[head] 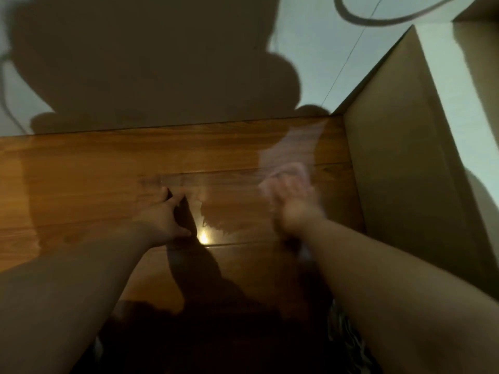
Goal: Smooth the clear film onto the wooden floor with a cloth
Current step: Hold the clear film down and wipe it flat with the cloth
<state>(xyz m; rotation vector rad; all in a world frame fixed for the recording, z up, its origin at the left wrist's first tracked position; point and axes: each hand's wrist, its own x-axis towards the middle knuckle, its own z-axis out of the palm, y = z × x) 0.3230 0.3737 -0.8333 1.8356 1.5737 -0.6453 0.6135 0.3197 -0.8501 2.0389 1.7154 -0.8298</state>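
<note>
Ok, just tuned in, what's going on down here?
A person's left hand presses flat on the wooden floor, apparently steadying the clear film. The right hand, blurred by motion, holds a pink cloth against the film near the cardboard box. The film there looks cloudy, not yet flat.

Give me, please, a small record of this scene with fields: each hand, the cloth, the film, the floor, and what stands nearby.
left hand: fingers straight, presses flat on the film
right hand: blurred, rests on the cloth; grip unclear
pink cloth: under the right fingers, on the film
clear film: glossy sheet on the boards between the hands; edges faint
wooden floor: brown planks, a light glare near the left hand
cardboard box: on the right, against the floor's edge
</note>
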